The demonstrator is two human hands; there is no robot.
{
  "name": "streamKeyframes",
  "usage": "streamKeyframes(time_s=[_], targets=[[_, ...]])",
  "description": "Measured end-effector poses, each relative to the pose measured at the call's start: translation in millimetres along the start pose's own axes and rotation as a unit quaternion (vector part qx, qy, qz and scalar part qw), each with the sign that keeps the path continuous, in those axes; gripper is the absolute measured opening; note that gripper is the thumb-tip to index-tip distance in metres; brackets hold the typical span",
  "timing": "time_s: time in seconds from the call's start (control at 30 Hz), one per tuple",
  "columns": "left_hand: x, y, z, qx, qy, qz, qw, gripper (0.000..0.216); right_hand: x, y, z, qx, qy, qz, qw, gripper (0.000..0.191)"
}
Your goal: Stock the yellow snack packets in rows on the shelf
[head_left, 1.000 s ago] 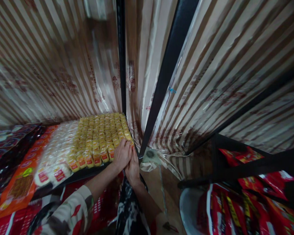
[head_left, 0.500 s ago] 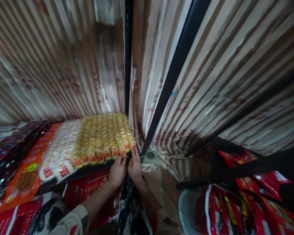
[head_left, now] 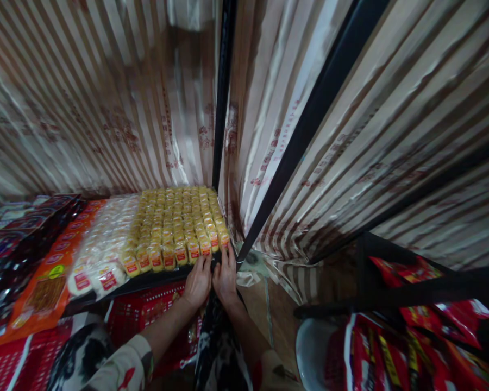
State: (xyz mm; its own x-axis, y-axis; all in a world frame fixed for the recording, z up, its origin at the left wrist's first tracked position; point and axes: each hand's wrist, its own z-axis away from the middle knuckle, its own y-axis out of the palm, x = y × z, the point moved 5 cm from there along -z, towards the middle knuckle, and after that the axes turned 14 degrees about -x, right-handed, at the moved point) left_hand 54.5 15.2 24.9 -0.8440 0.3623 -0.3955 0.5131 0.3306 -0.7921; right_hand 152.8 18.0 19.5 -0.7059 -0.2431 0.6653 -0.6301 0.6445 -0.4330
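Note:
Rows of small yellow wrapped snack packs [head_left: 175,222] with red labels stand tightly lined up on a black shelf [head_left: 140,281]. My left hand [head_left: 199,283] is at the front edge of these rows, its fingers stretched forward against the bottom of a front pack. Beside it, my right hand [head_left: 227,278] reaches up with straight fingers, the tips touching the front of the rightmost row. Neither hand is wrapped round a pack. The undersides of the fingers are hidden. White wrapped packs [head_left: 106,250] lie left of the yellow ones.
An orange snack bag [head_left: 44,293] and dark shiny packages [head_left: 12,282] lie further left. Below is a red basket [head_left: 152,304]. A black frame post [head_left: 287,163] and striped curtain [head_left: 118,92] stand behind. At right are red snack packets [head_left: 415,353] and a pale basin [head_left: 312,350].
The view has shifted slightly, so the shelf and curtain sit a little differently in the picture. Both hands stay at the front of the yellow rows, with almost the same finger pose.

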Motion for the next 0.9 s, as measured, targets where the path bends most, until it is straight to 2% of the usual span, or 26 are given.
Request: streamKeyframes(time_s=[0.2, 0.33, 0.47, 0.67, 0.9], targets=[[-5, -6, 1, 0.001, -0.012, 0.029, 0.999, 0.043, -2, 0, 1, 0.011, 0.008, 0.004, 1.0, 0.063], [-9, -15, 6, 0.01, 0.005, 0.063, 0.998, 0.045, 2, -1, -1, 0.0, 0.015, 0.011, 1.0, 0.06], [-15, -28, 0, -0.006, 0.025, 0.069, 0.997, 0.044, 6, -2, -1, -0.011, 0.007, 0.013, 1.0, 0.061], [-31, -45, -42, -0.061, 0.122, -0.054, 0.989, 0.04, 2, 1, 2, -0.013, -0.012, 0.021, 1.0, 0.06], [-44, -30, -87, -0.049, 0.232, -0.113, 0.965, 0.035, 1, 1, 0, -0.036, 0.009, 0.021, 0.999, 0.054]])
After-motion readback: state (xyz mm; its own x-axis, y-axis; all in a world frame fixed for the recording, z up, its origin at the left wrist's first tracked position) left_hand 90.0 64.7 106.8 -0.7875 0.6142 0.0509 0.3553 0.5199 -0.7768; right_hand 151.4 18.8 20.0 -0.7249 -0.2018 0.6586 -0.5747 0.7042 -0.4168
